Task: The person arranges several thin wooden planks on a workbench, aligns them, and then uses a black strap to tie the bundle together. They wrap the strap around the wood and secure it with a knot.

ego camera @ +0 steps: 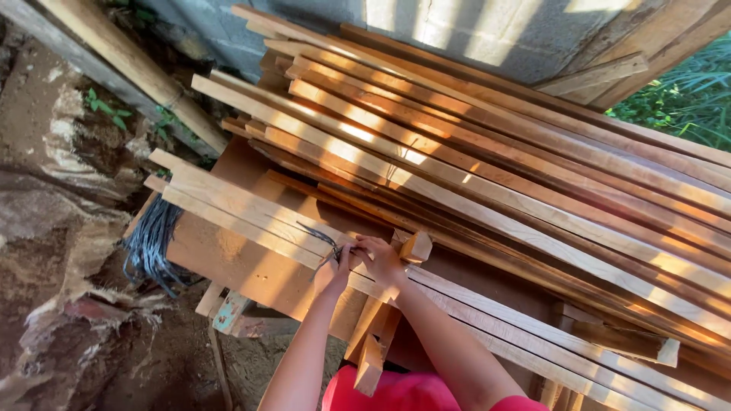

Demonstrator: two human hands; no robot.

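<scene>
Hands pinching a thin dark wire over bundled wooden slats, low centre of the frame.

I am watching both hands working close together: the left hand [333, 274] is clenching its fingers around the dark wire [320, 236], which is trailing up and left across the bundle of slats [244, 211]; the right hand [381, 259] is pressing on the slats beside it, and I cannot tell whether it is also gripping the wire. I am judging the risks as these: the wire's stiff end may be springing loose and jabbing a finger, the slats may be sliding apart, and the small wood block [416, 246] perching just right of the hands may be getting knocked off. A coil of bluish wire [150, 243] is hanging at the left edge of the board [251, 266].
</scene>
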